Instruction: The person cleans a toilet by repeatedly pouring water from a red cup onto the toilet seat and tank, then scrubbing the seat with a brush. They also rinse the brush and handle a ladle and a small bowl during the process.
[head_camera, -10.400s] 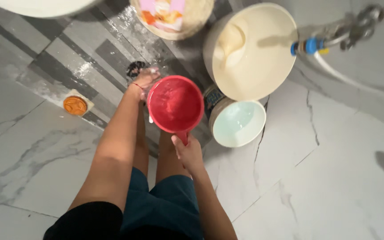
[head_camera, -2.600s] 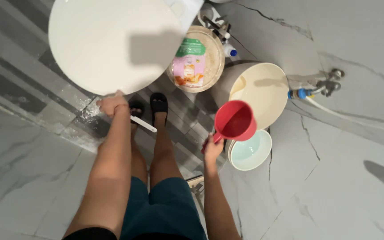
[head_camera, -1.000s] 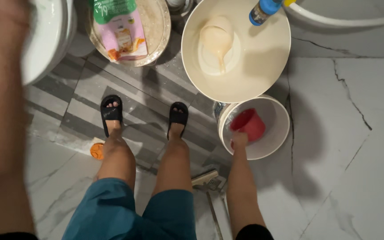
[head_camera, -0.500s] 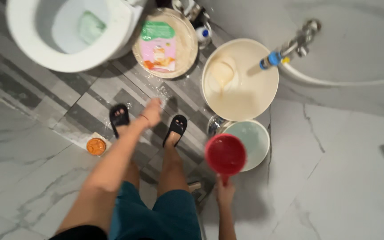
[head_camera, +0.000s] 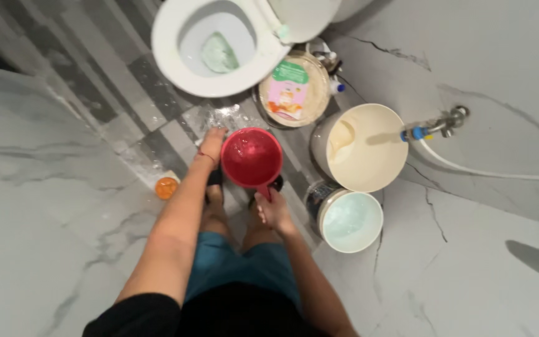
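Gripping the handle of a red scoop (head_camera: 252,157), our right hand (head_camera: 274,211) has its fingers clenched round the short grip, and the scoop's bowl hangs over our feet, holding water with a rippled surface. Beside its left rim, our left hand (head_camera: 212,142) reaches out with the fingers released and held flat together, gripping nothing, above a wet glistening patch of the striped grey floor (head_camera: 95,93).

Our feet are mostly hidden beneath the scoop and forearms; only a bit of dark sandal (head_camera: 214,178) shows. Whether water is leaving the scoop we cannot tell.

Past the hands stands a white toilet (head_camera: 219,47), seat down and lid up, its bowl tinged green. Just right of it sits a round tan basket (head_camera: 294,90) holding a flat pouch, green at the top, pink and orange lower down; small bottles behind it are too blurred to read. A large cream bucket (head_camera: 360,146) stands under a wall tap (head_camera: 435,125) with a blue collar and white hose (head_camera: 500,171). A smaller pale blue bucket (head_camera: 349,219) sits near our right hand. A small orange disc (head_camera: 166,187) lies on the floor at left.
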